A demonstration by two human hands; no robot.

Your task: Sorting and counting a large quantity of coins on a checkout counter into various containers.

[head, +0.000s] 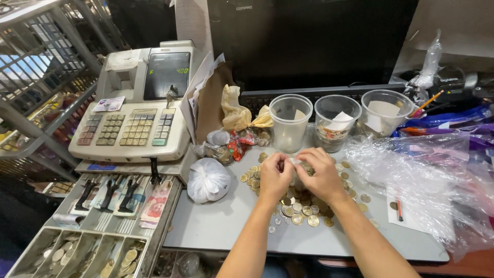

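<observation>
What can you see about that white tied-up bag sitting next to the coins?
The white plastic bag is a small, round bundle, knotted shut at the top and bulging, though its contents are hidden. Its thin, crinkled film shines a little. It sits on the grey table, beside the open cash drawer and left of the coin pile. Neither hand touches it.

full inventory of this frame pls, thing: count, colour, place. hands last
coins: a loose pile, gold and silver, on the grey table beneath the hands
plastic cups: three, clear, in a row behind the pile
tied bag: one, white, left of the pile
cash register: one, beige, far left
cash drawer: one, open, holding banknotes and coins, below the register
plastic sheet: one, clear, crumpled, right
left hand: over the pile, fingers pinching something small
right hand: meeting the left, pinching the same spot
</observation>
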